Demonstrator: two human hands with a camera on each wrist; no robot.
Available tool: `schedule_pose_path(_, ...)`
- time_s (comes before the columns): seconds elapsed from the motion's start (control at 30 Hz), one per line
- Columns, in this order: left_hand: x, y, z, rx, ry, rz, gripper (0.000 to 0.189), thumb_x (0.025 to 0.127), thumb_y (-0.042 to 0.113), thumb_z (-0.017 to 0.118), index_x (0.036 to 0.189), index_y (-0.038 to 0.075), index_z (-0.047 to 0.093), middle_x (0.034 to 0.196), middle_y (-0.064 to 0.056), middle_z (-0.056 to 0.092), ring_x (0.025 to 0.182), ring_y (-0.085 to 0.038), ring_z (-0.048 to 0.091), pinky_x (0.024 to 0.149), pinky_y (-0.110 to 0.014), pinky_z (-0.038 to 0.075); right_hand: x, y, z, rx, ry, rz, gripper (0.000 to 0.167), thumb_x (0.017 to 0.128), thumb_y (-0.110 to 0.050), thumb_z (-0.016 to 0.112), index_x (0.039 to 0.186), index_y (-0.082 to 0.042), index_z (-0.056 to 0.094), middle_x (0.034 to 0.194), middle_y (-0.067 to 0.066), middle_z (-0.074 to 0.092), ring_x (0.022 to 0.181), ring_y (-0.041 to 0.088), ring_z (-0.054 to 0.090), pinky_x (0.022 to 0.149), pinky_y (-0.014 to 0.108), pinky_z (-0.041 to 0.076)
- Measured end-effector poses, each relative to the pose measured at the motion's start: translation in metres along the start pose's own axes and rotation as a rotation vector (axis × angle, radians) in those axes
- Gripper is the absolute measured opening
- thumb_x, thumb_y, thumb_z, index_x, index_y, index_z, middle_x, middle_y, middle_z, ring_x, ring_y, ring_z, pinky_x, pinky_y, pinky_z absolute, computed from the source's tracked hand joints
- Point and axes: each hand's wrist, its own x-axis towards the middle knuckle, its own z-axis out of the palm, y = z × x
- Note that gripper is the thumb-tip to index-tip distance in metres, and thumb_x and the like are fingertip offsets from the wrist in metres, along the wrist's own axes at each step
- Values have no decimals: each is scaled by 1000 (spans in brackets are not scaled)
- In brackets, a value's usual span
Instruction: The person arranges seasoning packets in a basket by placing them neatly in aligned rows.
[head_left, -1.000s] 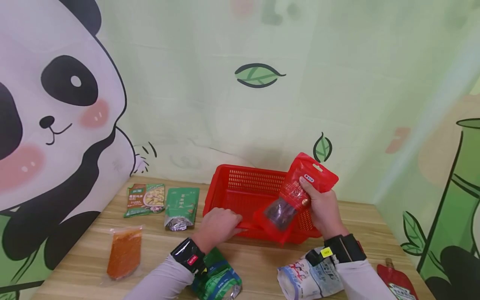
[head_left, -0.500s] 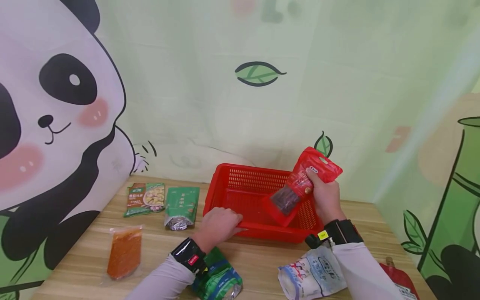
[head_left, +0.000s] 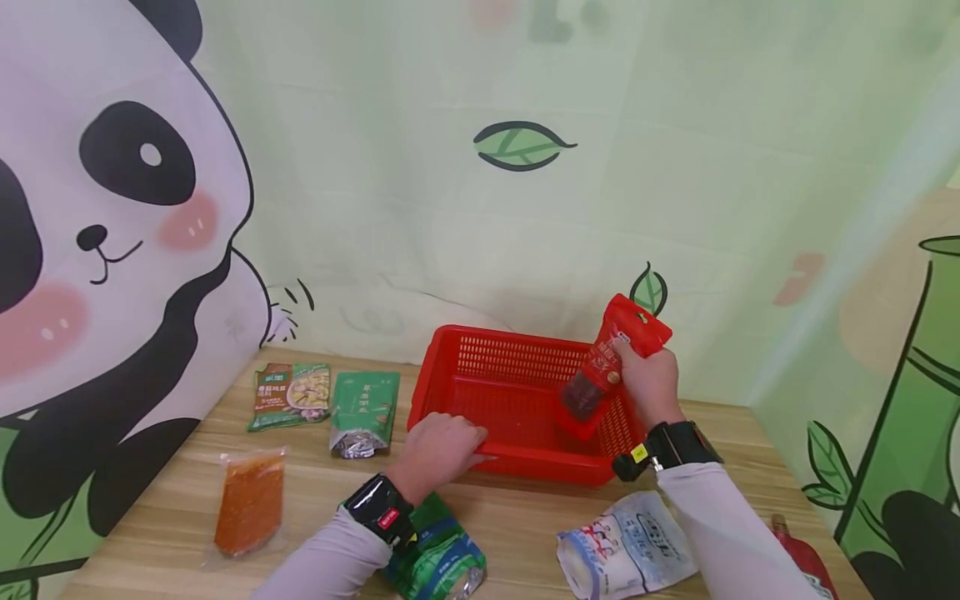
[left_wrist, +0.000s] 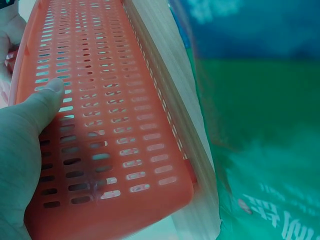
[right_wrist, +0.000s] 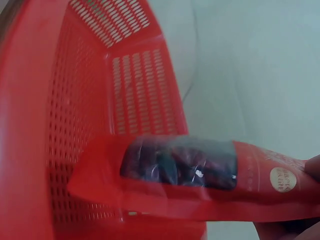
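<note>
My right hand (head_left: 651,379) grips a red snack pouch (head_left: 600,364) near its top, thumb across the front. The pouch tilts, its lower end down inside the right part of the red plastic basket (head_left: 517,462). Dark contents show through the pouch's clear window in the right wrist view, where the pouch (right_wrist: 260,172) lies across the basket's wall (right_wrist: 142,90). My left hand (head_left: 442,450) holds the basket's near rim at the left. In the left wrist view its thumb (left_wrist: 47,100) presses on the slotted outer wall, and the other fingers are mostly hidden behind it.
Left on the wooden table lie a brown-green packet (head_left: 288,396), a green pouch (head_left: 365,412) and a clear bag of orange powder (head_left: 250,504). Nearer are a green-blue pouch (head_left: 442,554), a white-blue pouch (head_left: 630,542) and a red spouted pouch (head_left: 806,554). A printed curtain (head_left: 420,208) hangs behind.
My right hand has carried the red snack pouch back from the basket's near rim and lowered its end inside, turning it a little. My left hand stays on the rim.
</note>
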Motion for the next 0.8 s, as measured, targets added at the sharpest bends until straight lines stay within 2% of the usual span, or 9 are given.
schedule_pose_path(0.27, 0, 0, 0, 2, 6, 2, 29, 85, 46, 81, 95, 20, 75, 70, 7, 69, 57, -9, 52, 56, -21, 47, 7, 0, 3, -193, -48, 4, 60, 102, -46, 58, 144, -4, 47, 133, 18, 64, 108, 32, 62, 102, 47, 54)
schedule_pose_path(0.53, 0, 1, -3, -11, -7, -3, 27, 85, 45, 81, 93, 20, 73, 67, 7, 67, 57, -9, 51, 56, -21, 46, 15, 4, 3, -298, -107, -27, 54, 106, -45, 49, 137, -2, 52, 124, 19, 65, 102, 31, 62, 86, 36, 54)
schedule_pose_path(0.8, 0, 1, -1, -2, -4, -8, 28, 85, 44, 82, 93, 20, 74, 69, 7, 69, 57, -9, 51, 57, -21, 47, 20, 2, 5, -389, -120, -43, 48, 106, -40, 52, 130, 1, 52, 108, 19, 67, 85, 27, 65, 73, 28, 54)
